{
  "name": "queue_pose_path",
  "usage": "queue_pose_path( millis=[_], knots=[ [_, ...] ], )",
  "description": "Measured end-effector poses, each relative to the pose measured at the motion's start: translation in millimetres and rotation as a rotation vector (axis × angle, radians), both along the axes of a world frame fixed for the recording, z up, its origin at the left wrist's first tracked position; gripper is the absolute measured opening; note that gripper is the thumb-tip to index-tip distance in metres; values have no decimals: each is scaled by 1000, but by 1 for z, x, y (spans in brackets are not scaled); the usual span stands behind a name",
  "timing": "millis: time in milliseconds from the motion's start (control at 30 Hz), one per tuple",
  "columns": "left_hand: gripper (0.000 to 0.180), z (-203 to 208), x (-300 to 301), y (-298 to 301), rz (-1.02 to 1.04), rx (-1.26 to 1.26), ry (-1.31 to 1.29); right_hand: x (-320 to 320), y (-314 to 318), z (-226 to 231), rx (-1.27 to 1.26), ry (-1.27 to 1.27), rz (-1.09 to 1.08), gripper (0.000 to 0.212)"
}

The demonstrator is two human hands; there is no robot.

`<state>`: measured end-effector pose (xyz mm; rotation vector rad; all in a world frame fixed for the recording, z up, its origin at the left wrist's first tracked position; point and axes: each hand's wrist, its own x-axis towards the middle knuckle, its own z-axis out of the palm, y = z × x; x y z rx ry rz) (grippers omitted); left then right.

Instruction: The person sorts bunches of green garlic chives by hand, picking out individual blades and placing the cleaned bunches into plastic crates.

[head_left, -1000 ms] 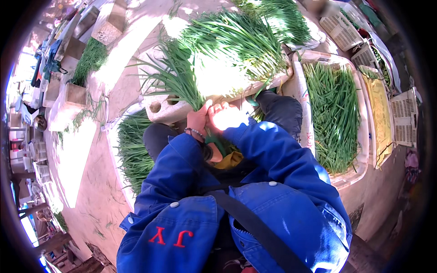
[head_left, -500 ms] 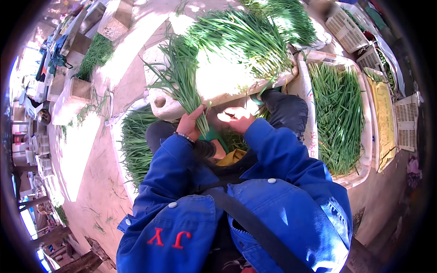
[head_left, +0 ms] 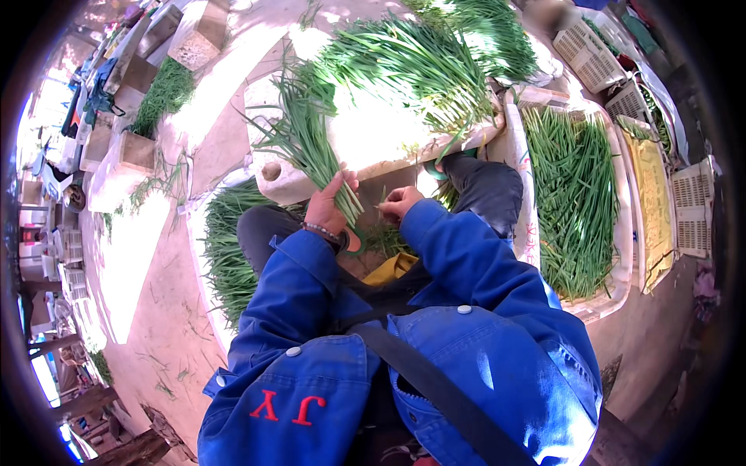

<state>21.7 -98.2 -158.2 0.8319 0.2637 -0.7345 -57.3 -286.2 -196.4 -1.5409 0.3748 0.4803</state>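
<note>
My left hand (head_left: 330,206) is closed round a bunch of garlic chives (head_left: 312,147). The long green leaves point away from me, and the pale cut ends stick out below my fist. Close to those ends, on their right, my right hand (head_left: 400,203) is pinched together. A small pale bit shows at its fingertips, too small to name. Beyond both hands a large heap of chives (head_left: 412,66) lies on a white foam box (head_left: 381,159), part of it washed out by sunlight.
To my right stands a white crate (head_left: 618,256) packed with chives. Another chive-filled container (head_left: 203,256) sits by my left knee. Yellow-covered crate (head_left: 651,202) and slatted baskets (head_left: 587,54) are further right. Foam blocks (head_left: 124,167) stand at the left, with loose stems on the floor.
My right hand has moved slightly left and its fingers have drawn into a pinch. The left hand has shifted a little, still holding the bunch.
</note>
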Motion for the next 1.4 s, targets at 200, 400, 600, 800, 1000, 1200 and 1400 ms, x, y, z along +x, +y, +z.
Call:
queue_pose_path(
  millis=[200,400,600,800,1000,1200,1400],
  knots=[
    [27,-29,8,10,-33,-55,44,-6,-7,40,-1216,-417,356,38],
    [25,-6,3,-10,-160,107,-9,35,35,42,-105,-146,278,34],
    [41,21,13,-1,-70,-244,88,34,49,66,550,106,198,16],
    [38,41,41,9,78,-276,-222,1,19,40,-545,-262,1005,19],
    [28,27,53,11,203,-156,12,54,-15,35,-1473,-559,108,13],
    [14,31,40,13,293,-37,-25,72,-24,38,-656,-304,30,36],
    [20,42,12,18,318,111,-113,34,0,92,355,117,-165,30]
  ],
)
